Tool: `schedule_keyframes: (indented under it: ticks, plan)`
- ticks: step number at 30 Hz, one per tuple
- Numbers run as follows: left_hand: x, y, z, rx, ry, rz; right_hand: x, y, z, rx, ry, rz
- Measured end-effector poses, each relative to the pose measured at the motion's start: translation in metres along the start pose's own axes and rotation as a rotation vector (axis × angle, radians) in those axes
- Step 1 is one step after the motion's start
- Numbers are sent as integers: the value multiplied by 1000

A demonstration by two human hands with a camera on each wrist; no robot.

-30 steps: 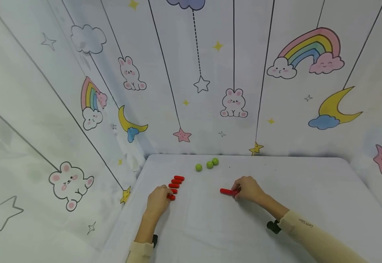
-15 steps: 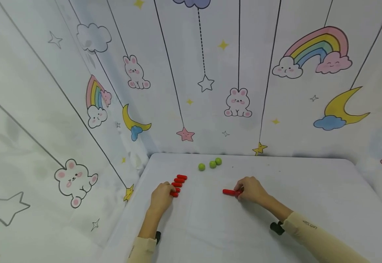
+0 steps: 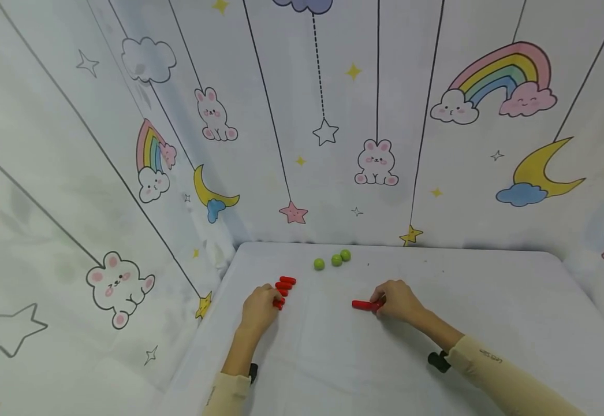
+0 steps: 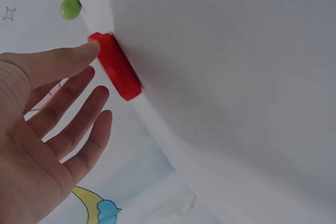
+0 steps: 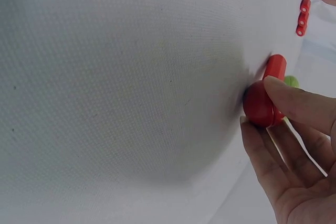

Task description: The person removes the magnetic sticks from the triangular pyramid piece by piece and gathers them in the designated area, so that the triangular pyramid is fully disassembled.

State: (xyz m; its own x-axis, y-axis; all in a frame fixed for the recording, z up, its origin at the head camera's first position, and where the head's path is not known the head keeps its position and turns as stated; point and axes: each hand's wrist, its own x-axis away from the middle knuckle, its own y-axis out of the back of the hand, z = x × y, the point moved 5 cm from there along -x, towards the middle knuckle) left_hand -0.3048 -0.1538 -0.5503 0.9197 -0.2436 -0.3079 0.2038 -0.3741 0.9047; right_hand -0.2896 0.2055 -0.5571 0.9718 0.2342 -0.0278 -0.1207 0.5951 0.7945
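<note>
My left hand [image 3: 260, 309] is at the near end of a row of short red rods [image 3: 283, 285] on the white table. In the left wrist view, its thumb touches the end of the nearest red rod [image 4: 119, 69], and the other fingers hang loosely bent beside it. On the right, my right hand [image 3: 396, 300] pinches a dark red ball [image 5: 258, 103] with a seam between thumb and fingers, at the table surface. A red rod [image 3: 361, 304] extends leftward from the ball. I cannot tell whether the two are joined. The fingers partly hide both.
Several green balls [image 3: 319, 264] lie near the back edge of the white table [image 3: 463, 306]. A white curtain [image 3: 260, 173] printed with rabbits, stars and rainbows stands behind and to the left. A dark wrist device [image 3: 439, 361] is under the right forearm.
The head view has shifted slightly. My left hand has moved a little forward and right along the row, and the nearest rods have shifted slightly right. The right hand stays at the red ball.
</note>
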Motion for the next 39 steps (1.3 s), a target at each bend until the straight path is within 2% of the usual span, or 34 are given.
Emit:
schedule_keyframes:
  ticks: [4, 10, 19, 26, 34, 39]
  plan:
    - [-2, 1, -13, 31, 0, 11, 0, -1, 0, 2, -1, 7]
    - [-8, 0, -40, 62, -54, 30, 1, 1, 1, 10, 10, -5]
    - [-19, -8, -70, 57, -94, 95, 1, -1, -3, -9, 16, -5]
    - [-25, -25, -86, 30, -99, 192, 1, -1, -3, -13, 20, -8]
    - [-34, -41, -103, 13, -135, 210, 1, 0, -3, -19, 25, -18]
    - [-39, -53, -113, 28, -168, 243, 1, -1, -3, -19, 19, -14]
